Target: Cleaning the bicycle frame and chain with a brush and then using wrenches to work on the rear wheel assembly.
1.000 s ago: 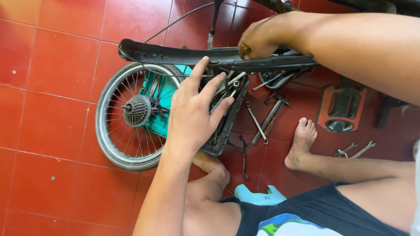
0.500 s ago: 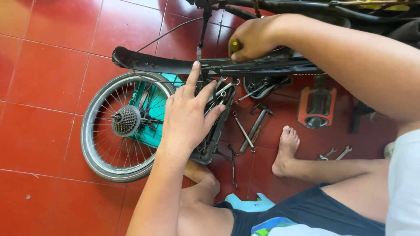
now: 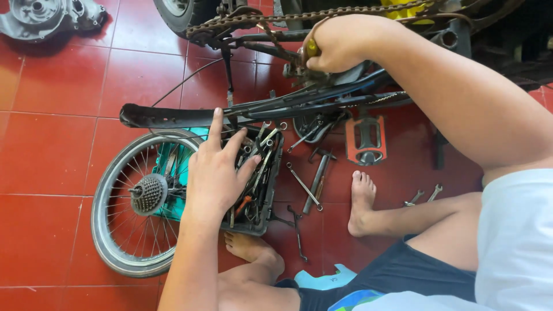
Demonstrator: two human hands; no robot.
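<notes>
- The left hand is resting with fingers spread open over the black rectangular tool tray, holding nothing; its fingertips are touching the jumble of metal tools inside.
- The tray is sitting on the red tiled floor, just right of the silver spoked bicycle wheel with its cog cluster, which is lying flat at the near left.
- The right hand is curled into a closed grip around a small yellow-handled tool, pressing it against the dark bicycle frame at the far centre.
- A long black curved mudguard is stretching leftward from the frame, passing just beyond the left hand's index finger.
- A rusty chain is running along the far edge above the right hand.
- An orange pedal is lying on the floor right of the tray, near the frame.
- Loose steel wrenches are lying between the tray and the person's bare foot.
- Two more small spanners are lying right of that foot.
- A grey metal engine casing is sitting at the far left corner, well apart from the hands.
</notes>
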